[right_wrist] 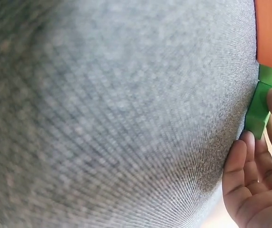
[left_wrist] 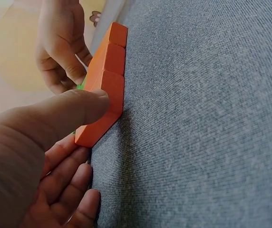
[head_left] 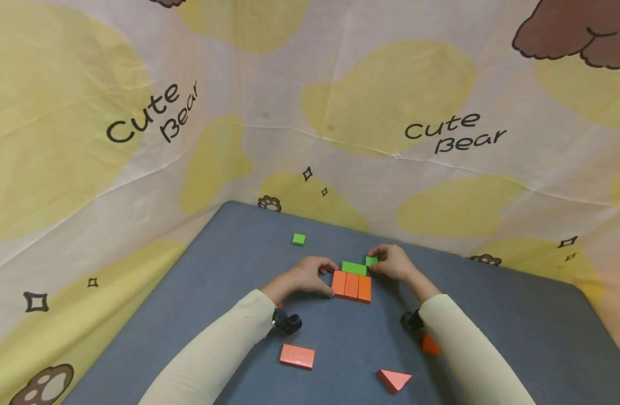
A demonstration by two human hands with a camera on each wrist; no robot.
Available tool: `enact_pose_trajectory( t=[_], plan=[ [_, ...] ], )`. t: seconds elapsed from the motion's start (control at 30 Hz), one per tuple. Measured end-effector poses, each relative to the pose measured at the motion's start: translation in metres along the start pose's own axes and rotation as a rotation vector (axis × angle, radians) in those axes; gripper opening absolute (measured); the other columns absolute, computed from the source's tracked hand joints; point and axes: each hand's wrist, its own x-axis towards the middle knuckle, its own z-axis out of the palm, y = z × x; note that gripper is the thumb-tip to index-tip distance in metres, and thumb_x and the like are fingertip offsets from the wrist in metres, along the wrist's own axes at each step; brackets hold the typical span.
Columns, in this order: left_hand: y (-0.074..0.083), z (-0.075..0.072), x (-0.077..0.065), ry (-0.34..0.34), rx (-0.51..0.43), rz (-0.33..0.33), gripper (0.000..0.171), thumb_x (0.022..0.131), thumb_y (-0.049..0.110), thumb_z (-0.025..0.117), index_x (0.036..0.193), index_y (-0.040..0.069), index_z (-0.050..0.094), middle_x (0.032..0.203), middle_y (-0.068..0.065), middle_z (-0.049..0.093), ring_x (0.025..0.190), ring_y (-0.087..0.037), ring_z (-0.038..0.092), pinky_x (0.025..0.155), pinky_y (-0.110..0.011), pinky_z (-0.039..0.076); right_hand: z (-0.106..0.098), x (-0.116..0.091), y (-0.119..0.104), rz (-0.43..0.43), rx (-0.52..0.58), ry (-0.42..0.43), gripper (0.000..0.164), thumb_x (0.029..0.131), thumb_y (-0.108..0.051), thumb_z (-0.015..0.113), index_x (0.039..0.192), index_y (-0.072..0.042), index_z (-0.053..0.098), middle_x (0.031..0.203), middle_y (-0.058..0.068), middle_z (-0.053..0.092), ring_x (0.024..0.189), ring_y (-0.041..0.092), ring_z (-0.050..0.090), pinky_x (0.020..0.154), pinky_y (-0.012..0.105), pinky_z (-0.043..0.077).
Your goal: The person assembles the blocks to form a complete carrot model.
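Note:
Three orange rectangular blocks (head_left: 351, 286) lie side by side on the grey cloth surface. Along their far ends sits a long green block (head_left: 354, 268). My left hand (head_left: 310, 275) holds the row from the left, its thumb on the near end of the leftmost orange block (left_wrist: 113, 92) and its fingers curled toward the far corner. At the right end of the long green block, my right hand (head_left: 395, 262) pinches a small green block (head_left: 371, 261). In the right wrist view that green block (right_wrist: 259, 107) lies low on the cloth, against the other green one.
Another small green block (head_left: 299, 239) lies farther back on the left. Nearer are a pink rectangular block (head_left: 297, 356), a pink triangular block (head_left: 394, 380) and an orange block (head_left: 430, 345) partly under the right sleeve. A printed curtain (head_left: 360, 140) rises behind the surface.

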Motion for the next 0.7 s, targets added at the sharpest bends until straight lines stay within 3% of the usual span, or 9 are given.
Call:
enact_pose_trajectory(
  t=[0.27, 0.43, 0.57, 0.7],
  plan=[
    [-0.001, -0.005, 0.006, -0.05, -0.052, 0.013, 0.055, 0.072, 0.024, 0.083, 0.123, 0.016, 0.063, 0.119, -0.001, 0.063, 0.11, -0.017, 0.057, 0.095, -0.034, 0.047, -0.011, -0.012, -0.008, -0.006, -0.022, 0.014, 0.039, 0.081, -0.013, 0.072, 0.117, -0.002, 0.063, 0.115, 0.02, 0.062, 0.099, 0.033, 0.062, 0.071, 0.038, 0.053],
    [-0.005, -0.017, 0.01, -0.089, -0.167, 0.024, 0.052, 0.078, 0.022, 0.079, 0.126, 0.011, 0.061, 0.124, -0.005, 0.064, 0.112, -0.02, 0.059, 0.096, -0.034, 0.048, -0.017, -0.025, -0.014, -0.029, -0.058, -0.005, 0.039, 0.083, -0.017, 0.072, 0.118, -0.003, 0.061, 0.112, 0.019, 0.062, 0.095, 0.031, 0.063, 0.071, 0.037, 0.053],
    [-0.013, -0.034, 0.014, -0.029, -0.211, 0.014, 0.049, 0.083, 0.02, 0.075, 0.128, 0.007, 0.06, 0.125, -0.009, 0.064, 0.111, -0.022, 0.062, 0.092, -0.033, 0.051, -0.015, -0.036, -0.017, -0.028, -0.036, -0.067, 0.04, 0.082, -0.02, 0.074, 0.117, -0.004, 0.061, 0.11, 0.016, 0.063, 0.096, 0.029, 0.062, 0.07, 0.036, 0.053],
    [-0.026, -0.056, 0.019, 0.105, -0.136, -0.014, 0.045, 0.084, 0.023, 0.074, 0.125, 0.008, 0.062, 0.123, -0.009, 0.065, 0.109, -0.024, 0.062, 0.087, -0.035, 0.052, -0.008, -0.045, -0.017, -0.006, -0.011, -0.107, 0.046, 0.079, -0.024, 0.078, 0.117, -0.005, 0.06, 0.107, 0.014, 0.061, 0.098, 0.027, 0.058, 0.074, 0.037, 0.05]
  ],
)
